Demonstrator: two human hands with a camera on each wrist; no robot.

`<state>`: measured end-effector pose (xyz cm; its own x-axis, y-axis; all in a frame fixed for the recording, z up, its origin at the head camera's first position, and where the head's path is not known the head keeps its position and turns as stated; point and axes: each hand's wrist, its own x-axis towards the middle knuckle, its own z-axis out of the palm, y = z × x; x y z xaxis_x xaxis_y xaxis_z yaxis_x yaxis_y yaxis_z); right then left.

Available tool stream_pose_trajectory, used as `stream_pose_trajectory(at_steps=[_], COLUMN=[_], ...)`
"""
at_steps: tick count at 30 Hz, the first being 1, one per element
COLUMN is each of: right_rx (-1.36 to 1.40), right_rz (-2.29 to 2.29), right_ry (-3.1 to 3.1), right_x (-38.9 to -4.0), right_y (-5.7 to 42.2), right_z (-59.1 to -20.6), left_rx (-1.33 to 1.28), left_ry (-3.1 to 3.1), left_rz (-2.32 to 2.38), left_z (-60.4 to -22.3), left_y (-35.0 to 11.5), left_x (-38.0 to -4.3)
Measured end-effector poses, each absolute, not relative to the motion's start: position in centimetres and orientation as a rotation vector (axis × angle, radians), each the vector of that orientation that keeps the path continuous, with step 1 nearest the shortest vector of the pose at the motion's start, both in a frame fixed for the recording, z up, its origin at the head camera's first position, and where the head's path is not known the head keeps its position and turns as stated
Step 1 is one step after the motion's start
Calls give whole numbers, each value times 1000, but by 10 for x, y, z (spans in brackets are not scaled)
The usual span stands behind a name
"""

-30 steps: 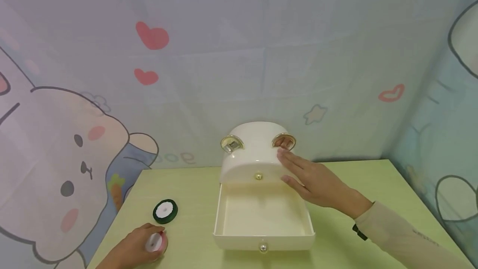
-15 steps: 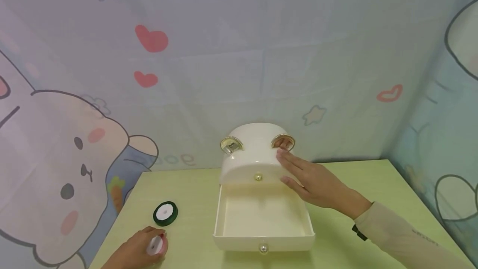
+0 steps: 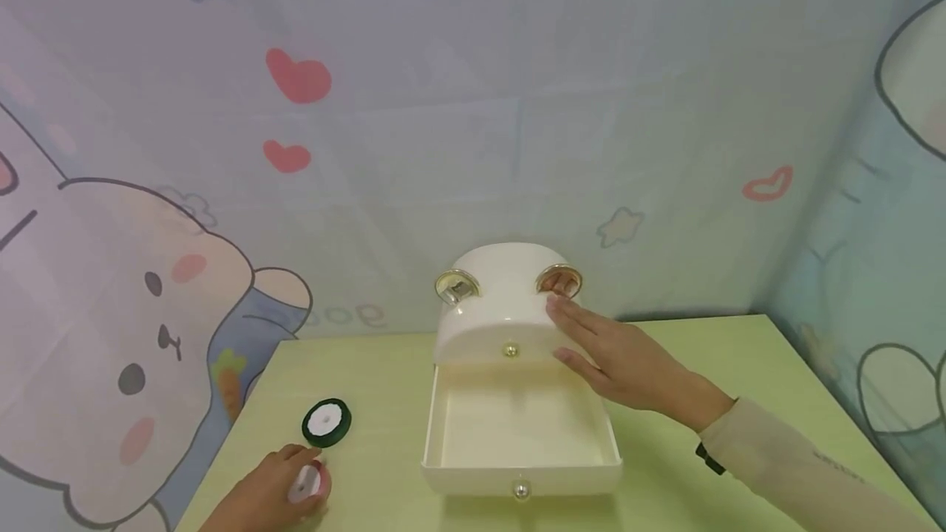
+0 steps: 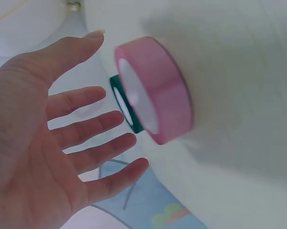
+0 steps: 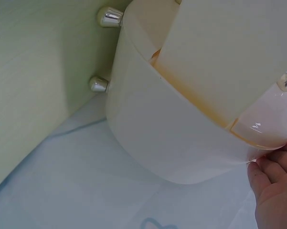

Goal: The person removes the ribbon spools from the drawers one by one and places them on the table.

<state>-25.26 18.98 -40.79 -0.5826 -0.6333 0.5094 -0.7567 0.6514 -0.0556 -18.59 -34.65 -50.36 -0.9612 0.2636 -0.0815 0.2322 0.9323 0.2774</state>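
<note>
My left hand [image 3: 266,489] is at the table's front left, around a pink ribbon roll [image 3: 323,481] with a white core. In the left wrist view its fingers are spread and relaxed, a little apart from the pink roll [image 4: 172,90], which stands on its edge. Just behind lies a dark green ribbon roll [image 3: 327,423]. My right hand [image 3: 628,360] rests on the curved top of a white drawer box [image 3: 510,286], fingers extended. In the right wrist view, the fingertips [image 5: 260,176] touch the box's edge. The box's lower drawer [image 3: 521,480] is pulled out, with nothing in it.
Two gold-rimmed round pieces [image 3: 458,286] stick up from the box. A gold knob [image 3: 512,350] sits on its upper front, another knob [image 3: 521,489] on the drawer. Behind the pale green table [image 3: 384,368] hangs a printed cloth [image 3: 443,146].
</note>
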Motion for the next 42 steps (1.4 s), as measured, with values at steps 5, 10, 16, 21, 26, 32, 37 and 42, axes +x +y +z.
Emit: stream_pose_trajectory(at_steps=[5, 10, 16, 21, 26, 32, 37, 42], right_rx=[1089, 1095, 1092, 1106, 1096, 1084, 1082, 1081], right_rz=[373, 377, 375, 371, 367, 358, 339, 324], right_ry=[-2388, -2371, -2372, -2367, -2385, -2415, -2431, -2429], right_x=[-252, -252, -252, -252, -251, -250, -251, -252], right_y=[191, 190, 188, 187, 190, 190, 191, 192], right_z=[-410, -410, -410, -409, -406, -406, -402, -402], left_rx=[476, 608, 750, 965, 1230, 1391, 1643, 1781], left_ry=[3106, 3339, 3451, 3558, 3664, 3762, 3796, 3777], left_rz=[306, 93, -112, -161, -126, -85, -8, 6], left_z=[-490, -478, -462, -451, -443, -432, -428, -429], left_y=[-333, -310, -288, -275, -253, -223, -202, -178], left_x=[-177, -167, -156, -148, -143, -134, -130, -124])
